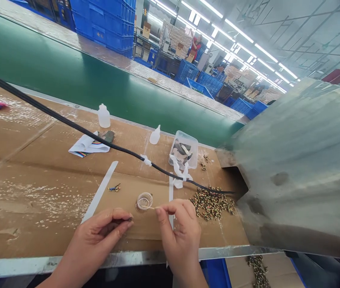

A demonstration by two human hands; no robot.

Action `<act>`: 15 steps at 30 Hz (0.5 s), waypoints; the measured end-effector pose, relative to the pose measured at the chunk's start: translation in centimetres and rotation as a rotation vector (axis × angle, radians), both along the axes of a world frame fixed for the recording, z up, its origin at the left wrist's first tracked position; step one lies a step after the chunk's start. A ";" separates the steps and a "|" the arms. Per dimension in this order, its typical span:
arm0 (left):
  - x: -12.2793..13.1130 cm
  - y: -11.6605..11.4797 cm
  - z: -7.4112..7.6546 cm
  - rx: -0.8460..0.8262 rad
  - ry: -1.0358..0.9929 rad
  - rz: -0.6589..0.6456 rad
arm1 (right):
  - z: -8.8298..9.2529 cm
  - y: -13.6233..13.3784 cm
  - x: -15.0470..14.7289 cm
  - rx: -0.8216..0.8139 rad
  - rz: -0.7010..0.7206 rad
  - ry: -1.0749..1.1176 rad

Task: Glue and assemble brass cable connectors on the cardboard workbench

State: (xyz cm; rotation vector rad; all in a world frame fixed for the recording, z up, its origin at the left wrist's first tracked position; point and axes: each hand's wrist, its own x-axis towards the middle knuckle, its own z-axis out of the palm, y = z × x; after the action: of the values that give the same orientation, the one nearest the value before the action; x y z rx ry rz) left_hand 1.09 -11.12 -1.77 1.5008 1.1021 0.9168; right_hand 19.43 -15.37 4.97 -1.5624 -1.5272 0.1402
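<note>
My left hand (pixel 103 236) is closed in a pinch on a tiny dark piece (pixel 130 219), mostly covered by the fingertips. Between thumb and forefinger my right hand (pixel 178 228) pinches a thin yellowish stick (pixel 151 207). The stick's far end reaches the small clear round cup (pixel 144 201), which stands on the cardboard between the hands. A small blue and gold figure-like piece (pixel 115 187) lies beyond my left hand. Right of my right hand is a heap of small black and gold parts (pixel 213 203).
A black cable (pixel 76 127) crosses above the cardboard-covered bench. Behind it stand two white bottles (pixel 104 116) (pixel 155 135) and a clear plastic box (pixel 184 150). A green conveyor belt (pixel 106 86) runs beyond. A metal panel (pixel 302 172) bounds the right side. A person (pixel 196 46) is far off.
</note>
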 end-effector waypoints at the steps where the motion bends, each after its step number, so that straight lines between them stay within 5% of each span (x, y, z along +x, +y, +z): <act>1: 0.0 0.0 0.0 -0.003 -0.001 -0.001 | -0.2 0.2 0.2 -0.019 -0.017 -0.028; 15: 0.2 0.0 -0.1 0.033 -0.068 0.042 | -1.1 0.8 0.3 -0.024 -0.023 -0.132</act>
State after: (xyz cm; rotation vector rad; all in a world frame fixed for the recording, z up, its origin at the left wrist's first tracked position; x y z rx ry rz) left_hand 1.31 -11.14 -1.90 1.4667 1.0773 1.0125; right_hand 19.71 -14.62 3.85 -1.6347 -1.6140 0.0427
